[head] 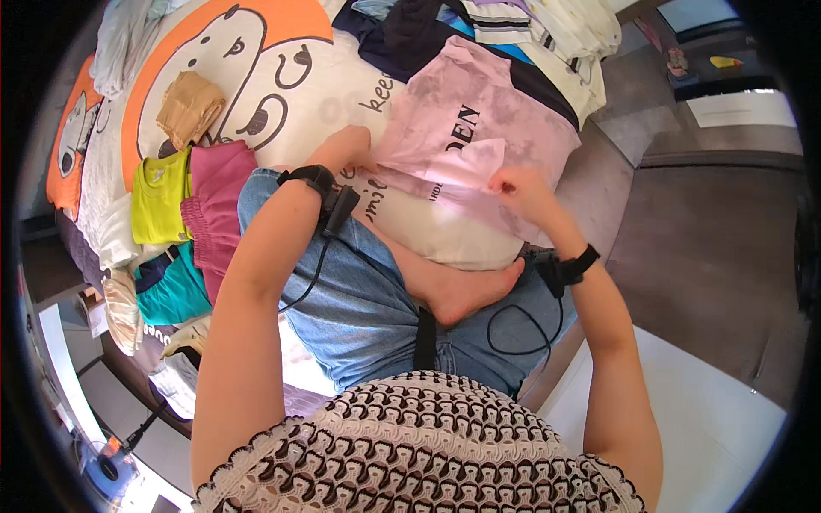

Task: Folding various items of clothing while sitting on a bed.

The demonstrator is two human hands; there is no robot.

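A pink tie-dye T-shirt [545,138] with dark printed letters is spread before me, its near part lifted in folds. My left hand [349,147] pinches the shirt's left edge between thumb and fingers. On the right, my right hand [527,195] grips a raised fold of the same shirt with curled fingers. Part of the shirt drapes over a cream printed bedspread [442,240]. My bare foot [468,295] rests just below it, between my legs in blue jeans [359,308].
To the left lie a folded tan garment [189,109], a lime-green shirt [160,195], a maroon garment [221,192] and teal shorts [173,288]. Dark clothes [391,38] and a cream garment [580,32] are heaped at the far side. Cables hang from my wrist straps.
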